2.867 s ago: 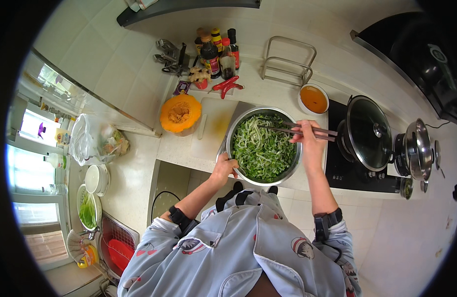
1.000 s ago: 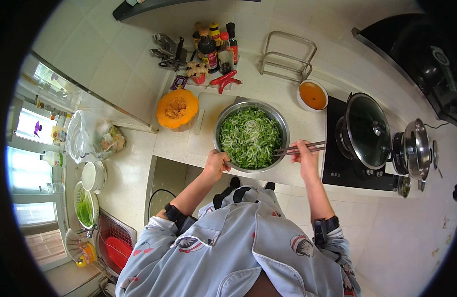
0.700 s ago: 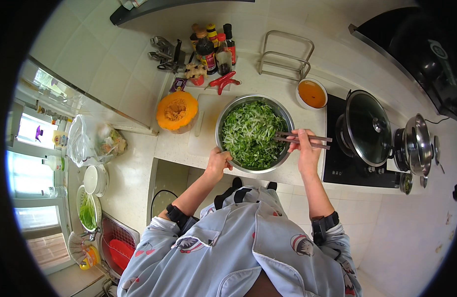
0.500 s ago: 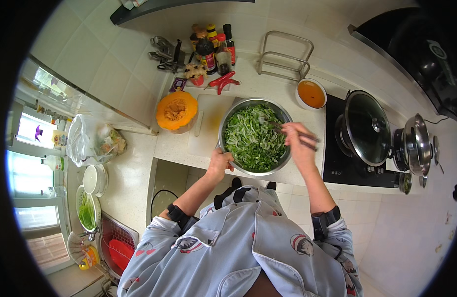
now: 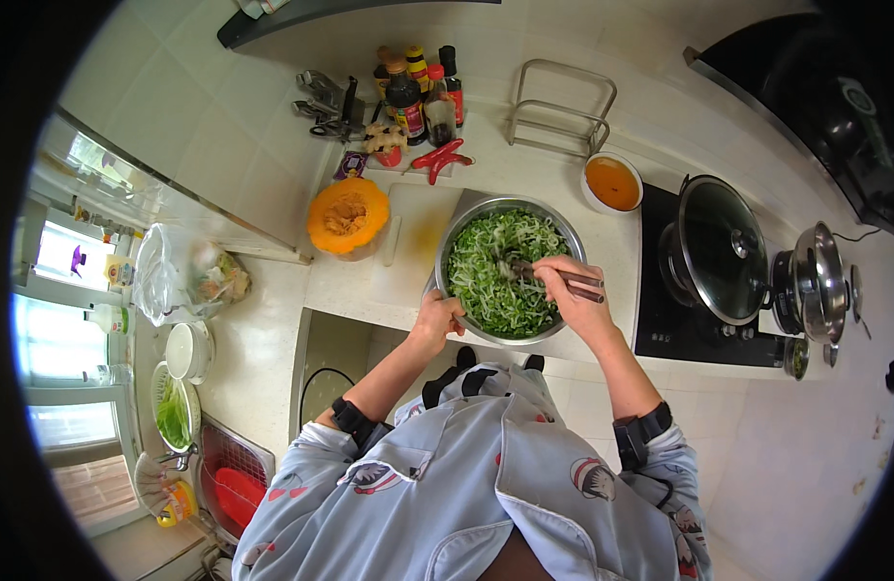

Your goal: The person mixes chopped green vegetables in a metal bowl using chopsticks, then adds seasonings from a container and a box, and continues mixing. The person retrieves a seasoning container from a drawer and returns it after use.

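A wide steel mixing bowl (image 5: 569, 232) on the counter is heaped with chopped greens (image 5: 490, 290), dark green and pale shreds mixed together. My left hand (image 5: 435, 321) grips the bowl's near left rim, fingers closed round the edge. Above the right part of the bowl, my right hand (image 5: 575, 289) is closed on brown chopsticks (image 5: 587, 281); their tips are down in the greens near the middle. Left of the bowl lies a white cutting board (image 5: 420, 232), and beside it a cut-open orange pumpkin (image 5: 347, 215) shows its hollow.
A bowl of orange liquid (image 5: 613, 182) stands behind right, before a metal rack (image 5: 563, 107). A lidded pan (image 5: 723, 249) sits on the black cooktop (image 5: 660, 334). Bottles (image 5: 405, 102), red chillies (image 5: 440, 160) and a knife block (image 5: 342, 116) stand at the back. The sink (image 5: 258, 455) is left.
My right hand and the chopsticks have moved slightly left and inward, the tips now deeper toward the bowl's middle, and the greens have shifted. My left hand keeps its hold on the rim.
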Tool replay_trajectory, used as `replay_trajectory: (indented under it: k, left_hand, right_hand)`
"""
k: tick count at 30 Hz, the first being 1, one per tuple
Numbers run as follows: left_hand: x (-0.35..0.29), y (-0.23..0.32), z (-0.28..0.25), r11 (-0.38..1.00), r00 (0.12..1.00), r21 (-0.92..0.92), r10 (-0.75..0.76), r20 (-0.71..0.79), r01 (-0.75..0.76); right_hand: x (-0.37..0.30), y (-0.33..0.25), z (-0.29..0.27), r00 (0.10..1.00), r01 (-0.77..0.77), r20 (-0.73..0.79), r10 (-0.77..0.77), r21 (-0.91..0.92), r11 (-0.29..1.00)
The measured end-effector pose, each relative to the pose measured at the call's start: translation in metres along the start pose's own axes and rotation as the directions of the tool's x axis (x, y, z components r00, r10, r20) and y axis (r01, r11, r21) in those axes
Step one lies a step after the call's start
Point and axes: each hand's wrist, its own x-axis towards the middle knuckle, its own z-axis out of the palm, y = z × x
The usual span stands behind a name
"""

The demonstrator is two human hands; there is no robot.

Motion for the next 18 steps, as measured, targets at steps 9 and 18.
replay_trajectory:
  k: [9, 18]
  left_hand:
    - [0.005, -0.007, -0.002, 0.999, 0.999, 0.050, -0.003, 0.042, 0.001]
    - [0.000, 0.002, 0.000, 1.000, 1.000, -0.004, -0.004, -0.018, 0.004]
  right_hand:
    - [0.014, -0.027, 0.005, 0.958, -0.203, -0.102, 0.268, 0.419, 0.885]
    - [0.002, -0.004, 0.004, 0.915, -0.391, 0.137, 0.380, 0.070, 0.918]
